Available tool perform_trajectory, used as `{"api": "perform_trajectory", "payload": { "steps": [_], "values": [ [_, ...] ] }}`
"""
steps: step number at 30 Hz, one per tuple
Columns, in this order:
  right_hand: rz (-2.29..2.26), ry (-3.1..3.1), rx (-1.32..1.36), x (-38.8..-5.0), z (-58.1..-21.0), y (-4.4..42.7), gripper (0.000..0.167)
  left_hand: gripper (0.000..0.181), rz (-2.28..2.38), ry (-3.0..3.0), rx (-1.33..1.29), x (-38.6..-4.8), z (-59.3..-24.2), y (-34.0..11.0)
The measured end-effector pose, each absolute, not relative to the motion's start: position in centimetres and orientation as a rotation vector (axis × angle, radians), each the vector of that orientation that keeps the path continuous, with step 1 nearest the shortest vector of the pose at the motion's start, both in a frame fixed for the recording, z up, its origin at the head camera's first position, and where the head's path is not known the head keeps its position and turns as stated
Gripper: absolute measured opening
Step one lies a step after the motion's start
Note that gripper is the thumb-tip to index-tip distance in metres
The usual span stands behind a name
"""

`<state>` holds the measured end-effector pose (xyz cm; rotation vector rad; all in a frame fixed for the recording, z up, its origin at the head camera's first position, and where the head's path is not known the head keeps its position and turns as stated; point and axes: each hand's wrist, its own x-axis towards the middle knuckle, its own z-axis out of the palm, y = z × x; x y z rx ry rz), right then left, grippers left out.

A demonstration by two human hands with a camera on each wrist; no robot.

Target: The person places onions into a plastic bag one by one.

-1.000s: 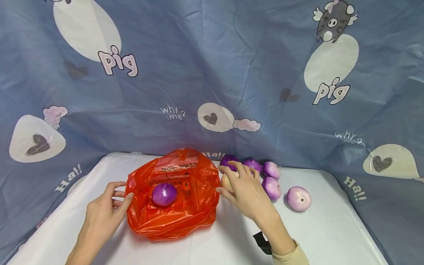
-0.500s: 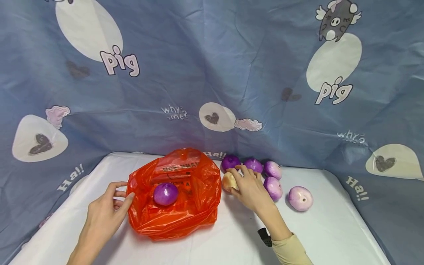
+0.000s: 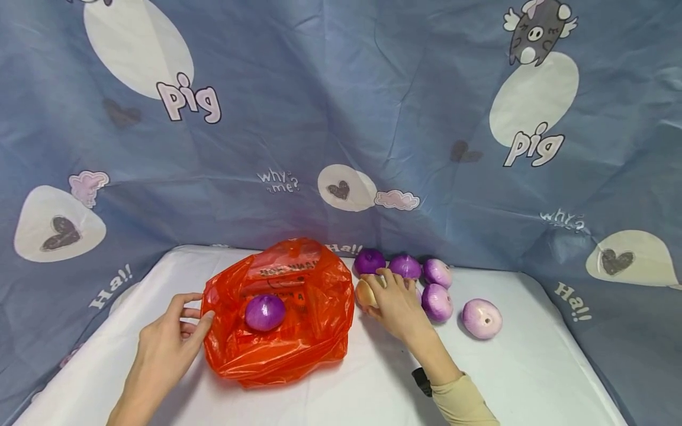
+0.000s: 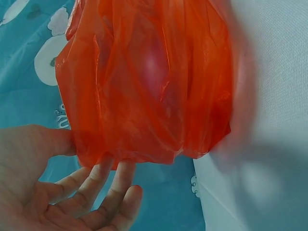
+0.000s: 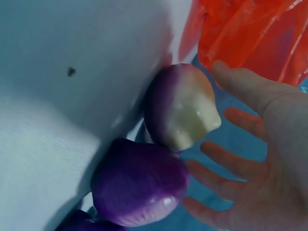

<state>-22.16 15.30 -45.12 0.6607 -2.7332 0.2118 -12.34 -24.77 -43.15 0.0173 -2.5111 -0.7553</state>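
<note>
My left hand (image 3: 167,343) pinches the left rim of a red plastic bag (image 3: 325,325), thumb on one side of the film and fingers on the other. The bag's mouth gapes, and one purple onion (image 3: 265,312) lies inside. In the left wrist view that onion is only a pinkish patch through the bag (image 4: 130,106). My right hand (image 3: 399,307) hovers over a pale yellowish onion (image 3: 364,294) just right of the bag. In the right wrist view its fingers are spread apart beside this pale-topped onion (image 5: 185,110), with a purple onion (image 5: 139,185) close by.
Behind my right hand are a dark purple onion (image 3: 370,261) and another purple one (image 3: 405,267). Two lighter onions, one at the back (image 3: 437,273) and one nearer (image 3: 437,303), stand beside them. A pinkish onion (image 3: 482,319) sits apart, right. Patterned blue cloth (image 3: 298,118) rises behind the white table (image 3: 373,390).
My right hand has drawn slightly down and toward me over the pale onion, uncovering more of the purple onions behind. My left hand and the bag stay as they were.
</note>
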Motion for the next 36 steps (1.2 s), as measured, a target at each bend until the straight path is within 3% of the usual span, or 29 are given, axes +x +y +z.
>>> {"api": "perform_trajectory", "payload": {
  "steps": [36],
  "values": [
    [0.184, -2.725, 0.650, -23.1, -46.9, 14.6, 0.068, 0.036, -0.745, -2.534, 0.032, -12.5, -43.1, -24.5]
  ]
}}
